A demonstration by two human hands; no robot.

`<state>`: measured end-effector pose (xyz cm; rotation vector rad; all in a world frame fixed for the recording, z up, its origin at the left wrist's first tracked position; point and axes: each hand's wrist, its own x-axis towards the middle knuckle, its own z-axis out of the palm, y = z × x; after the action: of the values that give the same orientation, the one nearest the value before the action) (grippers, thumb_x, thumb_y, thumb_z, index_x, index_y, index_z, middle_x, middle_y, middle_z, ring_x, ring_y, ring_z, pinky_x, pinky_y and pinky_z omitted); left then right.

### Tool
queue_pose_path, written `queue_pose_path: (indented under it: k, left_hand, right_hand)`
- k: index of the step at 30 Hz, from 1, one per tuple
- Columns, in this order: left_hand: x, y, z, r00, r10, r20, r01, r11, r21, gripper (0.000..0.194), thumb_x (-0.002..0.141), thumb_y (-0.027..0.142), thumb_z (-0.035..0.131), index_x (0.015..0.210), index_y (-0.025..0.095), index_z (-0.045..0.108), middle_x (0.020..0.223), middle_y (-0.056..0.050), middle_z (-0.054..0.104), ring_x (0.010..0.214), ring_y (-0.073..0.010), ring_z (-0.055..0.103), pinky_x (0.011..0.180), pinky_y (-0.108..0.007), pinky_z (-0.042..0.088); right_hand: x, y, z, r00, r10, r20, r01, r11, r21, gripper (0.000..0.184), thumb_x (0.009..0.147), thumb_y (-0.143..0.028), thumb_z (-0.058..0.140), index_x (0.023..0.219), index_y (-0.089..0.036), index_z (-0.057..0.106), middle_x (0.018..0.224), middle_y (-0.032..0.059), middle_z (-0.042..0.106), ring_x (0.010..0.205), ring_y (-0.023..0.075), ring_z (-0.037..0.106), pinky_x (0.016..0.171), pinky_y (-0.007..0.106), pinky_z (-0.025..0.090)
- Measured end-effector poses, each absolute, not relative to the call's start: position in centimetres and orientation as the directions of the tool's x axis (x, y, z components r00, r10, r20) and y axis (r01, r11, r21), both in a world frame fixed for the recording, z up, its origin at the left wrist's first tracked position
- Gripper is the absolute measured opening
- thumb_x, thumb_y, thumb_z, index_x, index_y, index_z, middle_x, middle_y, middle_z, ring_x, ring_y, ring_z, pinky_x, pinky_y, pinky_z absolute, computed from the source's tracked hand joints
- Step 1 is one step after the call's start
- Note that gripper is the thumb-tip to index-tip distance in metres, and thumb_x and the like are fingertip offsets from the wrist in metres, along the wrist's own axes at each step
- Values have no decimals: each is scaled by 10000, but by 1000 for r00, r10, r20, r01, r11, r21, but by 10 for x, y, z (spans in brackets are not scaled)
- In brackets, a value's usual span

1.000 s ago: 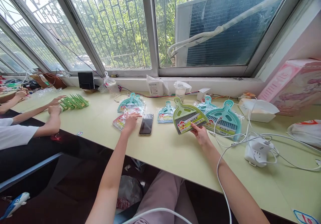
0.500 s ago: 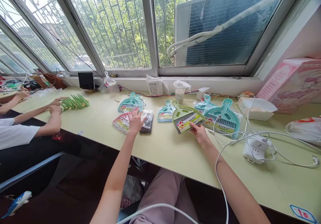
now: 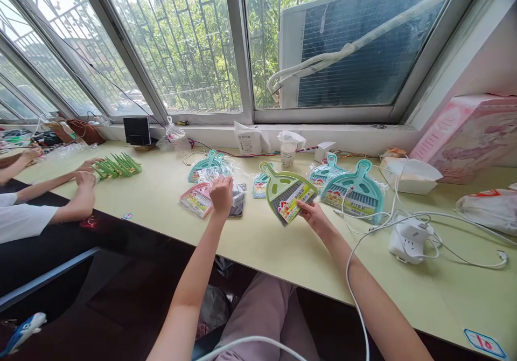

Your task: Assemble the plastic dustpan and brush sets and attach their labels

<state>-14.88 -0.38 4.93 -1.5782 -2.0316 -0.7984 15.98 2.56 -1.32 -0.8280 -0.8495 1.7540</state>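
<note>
My right hand [image 3: 310, 214] grips the lower right corner of a green dustpan and brush set [image 3: 283, 191], held tilted above the table with its handle up and to the left. A yellow printed card lies across its grey bristles. My left hand [image 3: 221, 194] is closed, fingers curled, with a clear plastic bag [image 3: 208, 175] spreading from it. Just left of that hand lies a pink dustpan set [image 3: 196, 198]; a dark phone [image 3: 238, 199] is at its right. Behind are a teal dustpan set [image 3: 210, 161] and a smaller, partly hidden blue one [image 3: 259, 185].
Teal dustpan sets [image 3: 355, 191] lie at the right, crossed by white cables near a power strip [image 3: 410, 237]. A cup [image 3: 288, 153] and a white paper tray [image 3: 412, 175] stand toward the window. At the left, another person's hands [image 3: 85, 175] touch green stalk-like pieces [image 3: 119, 165].
My left hand has gone from spread fingers over the pink set to closed, lifting clear plastic. My right hand has brought the green dustpan set left and slightly nearer.
</note>
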Motion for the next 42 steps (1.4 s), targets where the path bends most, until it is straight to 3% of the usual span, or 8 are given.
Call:
queue_pose_path:
  k: [6,13,22,29,33,37,39,42]
  left_hand:
    - [-111,2,71,-248,667,702,965,110,237,271,965,333,488,1065,204,704,980,-111,730,931,-249,648,742,-317,460]
    - [-83,16,67,-23,756,655,983,-102,153,206,941,227,527,1050,232,702,1006,-77,731,977,-222,644,757,-298,489]
    - [-26,22,55,7,782,624,747,-419,517,232,912,263,552,1050,256,739,1160,-92,716,1175,-297,592,1046,-456,435]
    - [-9,13,41,160,764,625,619,-571,539,227,904,310,566,1051,288,738,1244,-88,678,1246,-299,566,1164,-516,309]
    - [-11,17,39,-135,744,655,594,-468,655,510,847,484,633,1314,290,569,1500,-81,456,1462,-292,292,1222,-521,144]
    - [-17,34,42,-467,826,315,76,-317,945,762,844,636,539,1465,253,320,1585,-127,288,1476,-293,261,1120,-477,367]
    - [-16,43,44,-263,956,126,-229,-189,955,747,838,665,515,1427,224,384,1498,-144,434,1374,-306,439,1038,-457,454]
    - [-8,49,40,16,997,78,-398,-65,915,649,805,614,594,1295,191,548,1287,-121,636,1189,-297,604,979,-427,496]
  right_hand:
    - [159,17,-6,-452,887,-98,-312,-260,-914,400,631,-356,858,954,-159,728,1005,103,764,924,282,729,761,375,622]
    - [154,23,-12,-225,970,-93,-376,-175,-910,367,609,-369,861,871,-159,715,946,98,769,872,265,730,813,414,616]
    - [159,31,-15,-205,975,-85,-469,-174,-866,415,561,-363,893,868,-164,700,897,82,770,850,246,733,768,376,624]
    - [152,27,-12,-28,995,-97,-592,-95,-800,422,550,-346,897,868,-177,677,908,66,759,996,284,709,843,394,628]
    - [148,22,-13,11,994,-110,-619,-80,-781,419,559,-336,891,881,-186,669,951,56,755,997,263,710,850,355,634]
    - [150,24,-13,-23,995,-98,-632,-90,-769,413,570,-336,888,880,-194,656,941,51,757,998,262,714,854,357,637]
    - [152,27,-13,-49,993,-106,-623,-113,-774,405,570,-318,891,873,-201,650,925,49,759,1003,266,714,846,364,640]
    - [156,31,-14,-101,985,-140,-609,-173,-774,414,544,-280,906,859,-207,647,888,43,762,1000,270,716,835,363,641]
